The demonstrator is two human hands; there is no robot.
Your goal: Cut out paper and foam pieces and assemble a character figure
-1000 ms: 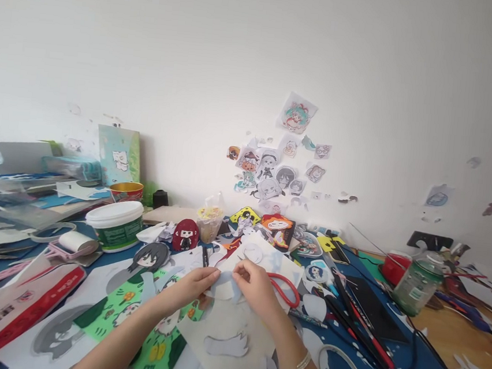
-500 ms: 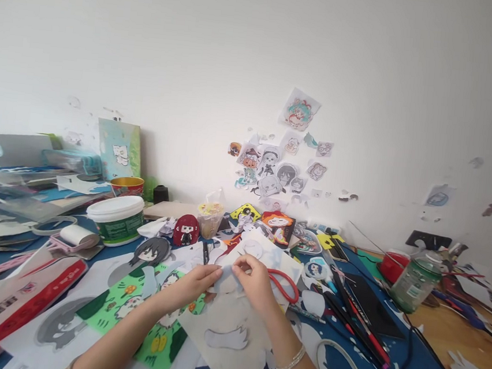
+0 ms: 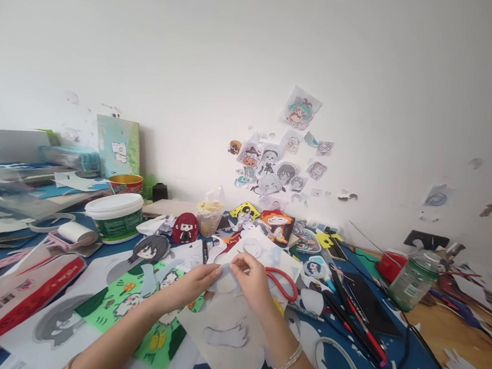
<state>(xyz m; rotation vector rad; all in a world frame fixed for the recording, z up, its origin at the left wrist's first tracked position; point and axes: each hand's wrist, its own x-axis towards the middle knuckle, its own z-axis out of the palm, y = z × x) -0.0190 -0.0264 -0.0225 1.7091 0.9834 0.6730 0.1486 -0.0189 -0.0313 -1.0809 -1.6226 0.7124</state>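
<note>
Above the pale sheet, the left hand and right hand, nearly closed, pinch opposite sides of a small paper piece. A cut-out lies on the sheet, inside its edges. Left of the sheet, a green drawing lies partly under the left forearm; beyond the sheet, a marker stands near the left hand. Right of the sheet, a red loop closely borders the right hand, with pens farther out. Bare blue table shows among scraps right of the pens.
</note>
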